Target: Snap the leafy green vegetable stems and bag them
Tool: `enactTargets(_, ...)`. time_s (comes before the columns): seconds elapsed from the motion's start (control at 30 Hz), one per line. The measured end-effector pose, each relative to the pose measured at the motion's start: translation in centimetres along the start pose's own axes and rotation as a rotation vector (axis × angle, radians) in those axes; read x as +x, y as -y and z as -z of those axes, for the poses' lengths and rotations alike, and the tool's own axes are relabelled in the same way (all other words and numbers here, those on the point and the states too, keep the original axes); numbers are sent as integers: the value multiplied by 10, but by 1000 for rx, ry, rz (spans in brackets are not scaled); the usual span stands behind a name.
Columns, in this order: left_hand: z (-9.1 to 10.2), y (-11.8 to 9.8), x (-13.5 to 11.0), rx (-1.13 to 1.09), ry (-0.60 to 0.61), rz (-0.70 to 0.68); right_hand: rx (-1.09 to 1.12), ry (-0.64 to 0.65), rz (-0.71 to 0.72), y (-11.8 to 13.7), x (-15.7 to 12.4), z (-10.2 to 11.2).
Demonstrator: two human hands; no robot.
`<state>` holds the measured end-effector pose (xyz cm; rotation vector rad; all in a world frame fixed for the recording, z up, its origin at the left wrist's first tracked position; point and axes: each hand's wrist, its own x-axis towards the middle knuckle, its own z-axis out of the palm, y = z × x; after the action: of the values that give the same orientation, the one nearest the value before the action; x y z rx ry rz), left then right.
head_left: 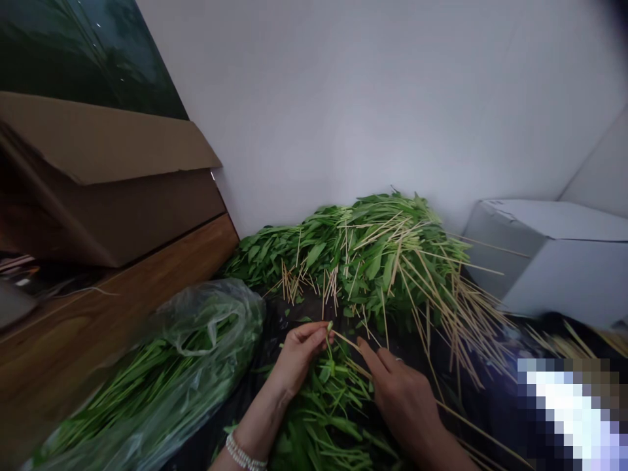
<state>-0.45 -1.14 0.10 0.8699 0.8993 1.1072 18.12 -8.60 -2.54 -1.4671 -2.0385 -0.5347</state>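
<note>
Pale stick [346, 340] is being held above loose greens [326, 418] toward the black sheet's [299, 311] near edge, the left hand [298, 353] pinching a green stem [330, 326] at its tip, the right hand [402, 387] gripping the stick, a leafy heap [363, 245] lying toward the far edge.

Left hand [300, 353] and left forearm [267, 418] bare, whitish multi-strand beaded bracelet [241, 453] round wrist; right hand [402, 390] and right forearm [439, 441] bare, small pale ring [398, 359] on one finger
</note>
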Motion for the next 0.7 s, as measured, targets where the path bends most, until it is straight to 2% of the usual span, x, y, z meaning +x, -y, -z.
enactTargets(0.43,-3,-3,-4,-1,36,22,36,12,20,1,-1,-1)
enactTargets(0.7,-3,3,-3,61,70,-3,80,22,-20,6,0,-3)
